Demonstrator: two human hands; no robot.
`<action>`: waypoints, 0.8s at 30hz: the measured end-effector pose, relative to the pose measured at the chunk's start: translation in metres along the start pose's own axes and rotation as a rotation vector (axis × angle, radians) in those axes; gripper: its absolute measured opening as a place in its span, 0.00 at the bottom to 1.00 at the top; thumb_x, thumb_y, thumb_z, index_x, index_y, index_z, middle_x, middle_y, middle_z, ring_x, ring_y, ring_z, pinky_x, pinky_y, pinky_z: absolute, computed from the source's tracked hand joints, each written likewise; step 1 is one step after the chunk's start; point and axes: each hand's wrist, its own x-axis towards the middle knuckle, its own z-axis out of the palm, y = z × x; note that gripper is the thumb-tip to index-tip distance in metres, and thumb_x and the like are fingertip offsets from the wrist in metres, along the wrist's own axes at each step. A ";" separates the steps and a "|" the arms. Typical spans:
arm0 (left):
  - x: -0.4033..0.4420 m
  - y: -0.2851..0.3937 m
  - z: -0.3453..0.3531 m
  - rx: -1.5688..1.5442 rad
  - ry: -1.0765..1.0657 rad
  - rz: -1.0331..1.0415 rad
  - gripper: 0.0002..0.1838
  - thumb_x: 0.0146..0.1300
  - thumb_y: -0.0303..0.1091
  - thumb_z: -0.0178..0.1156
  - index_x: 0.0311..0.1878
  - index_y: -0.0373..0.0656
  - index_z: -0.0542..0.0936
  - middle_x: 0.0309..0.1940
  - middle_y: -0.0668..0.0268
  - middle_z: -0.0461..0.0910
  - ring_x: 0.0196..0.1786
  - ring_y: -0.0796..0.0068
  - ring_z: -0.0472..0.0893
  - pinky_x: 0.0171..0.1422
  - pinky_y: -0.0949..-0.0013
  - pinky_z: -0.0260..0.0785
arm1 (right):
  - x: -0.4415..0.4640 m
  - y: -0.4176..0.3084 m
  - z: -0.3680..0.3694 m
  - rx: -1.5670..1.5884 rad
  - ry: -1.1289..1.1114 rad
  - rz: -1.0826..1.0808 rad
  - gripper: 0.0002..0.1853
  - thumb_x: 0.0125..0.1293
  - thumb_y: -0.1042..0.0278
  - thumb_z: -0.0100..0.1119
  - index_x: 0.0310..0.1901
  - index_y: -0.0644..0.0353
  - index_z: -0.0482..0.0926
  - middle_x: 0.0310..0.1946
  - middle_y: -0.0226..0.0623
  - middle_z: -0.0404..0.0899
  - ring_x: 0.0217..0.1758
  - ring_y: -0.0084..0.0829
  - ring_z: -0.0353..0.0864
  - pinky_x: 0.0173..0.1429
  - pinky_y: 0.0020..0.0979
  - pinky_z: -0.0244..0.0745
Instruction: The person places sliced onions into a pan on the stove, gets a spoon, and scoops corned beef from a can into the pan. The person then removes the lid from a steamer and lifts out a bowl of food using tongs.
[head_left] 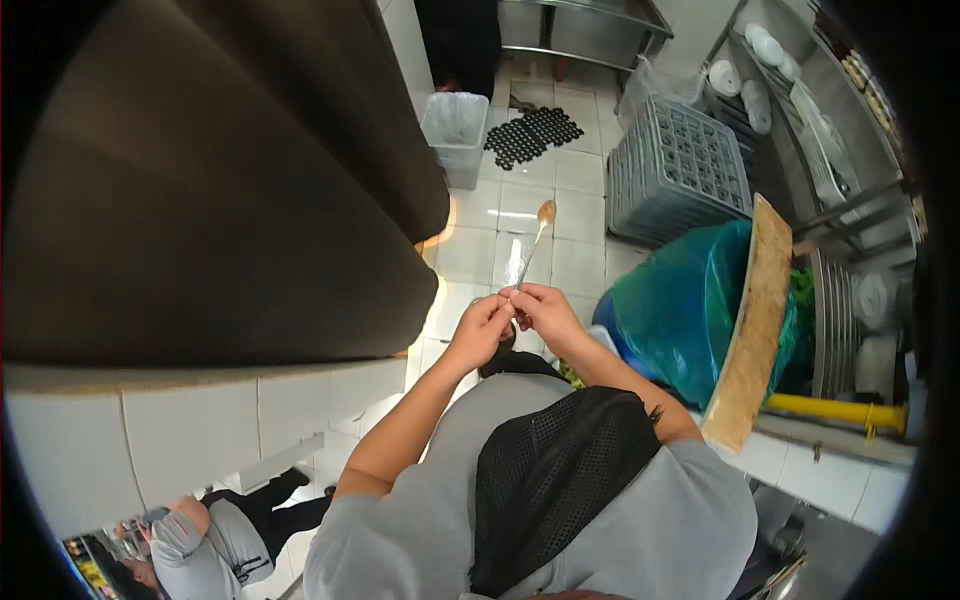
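A long-handled metal spoon [532,250] points away from my body over the tiled floor, with brownish residue on its bowl. My right hand [546,312] pinches the lower end of the handle between thumb and fingers. Right against it, my left hand [482,330] is closed too, its fingertips pressed together at the handle's end. The very end of the spoon is hidden by the fingers. Both hands are held in front of my waist.
A brown curtain-like surface [200,190] fills the left. A lined bin [456,150] and black mat [530,135] lie ahead. On the right are stacked grey racks [680,165], a green-bagged blue barrel [670,300], a worn board [755,320] and shelves. Another person [235,535] appears lower left.
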 end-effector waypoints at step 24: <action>0.536 0.213 -0.368 0.404 1.361 0.230 0.47 0.71 0.41 0.76 0.83 0.33 0.62 0.77 0.43 0.60 0.73 0.49 0.74 0.76 0.52 0.72 | 0.381 -0.192 -0.280 0.278 0.518 0.207 0.13 0.89 0.56 0.50 0.57 0.56 0.78 0.37 0.37 0.86 0.31 0.27 0.88 0.32 0.27 0.81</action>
